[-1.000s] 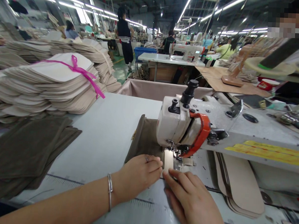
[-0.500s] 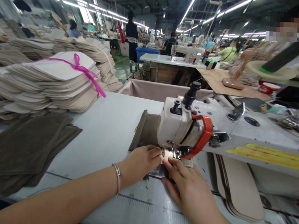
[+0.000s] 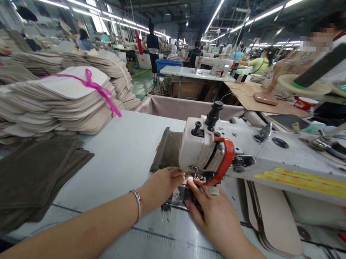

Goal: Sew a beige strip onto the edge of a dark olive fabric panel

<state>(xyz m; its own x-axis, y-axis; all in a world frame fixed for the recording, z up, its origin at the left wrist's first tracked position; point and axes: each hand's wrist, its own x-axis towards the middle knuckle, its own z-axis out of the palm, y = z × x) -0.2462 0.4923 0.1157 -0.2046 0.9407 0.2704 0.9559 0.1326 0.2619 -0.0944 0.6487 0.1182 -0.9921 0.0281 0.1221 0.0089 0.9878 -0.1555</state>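
A white sewing machine with an orange lever guard stands in front of me. Under its head lies a dark brown fabric piece, its far part showing on the left behind the needle area. My left hand, a silver bracelet at its wrist, is closed with fingers pressed together at the work beside the presser foot. My right hand lies flat with fingers stretched, index fingertip on the work just before the foot and thumb apart from it. The fingers and foot hide most of the sewn spot.
Dark brown fabric panels are stacked on the left. Behind them rise piles of pale panels, one tied with a pink ribbon. More pale panels lie under the machine arm. A co-worker is at the right; others work farther back.
The pale patch between my fingertips has mostly gone from sight at the presser foot. My right fingers have moved slightly forward and left. The view has shifted slightly.
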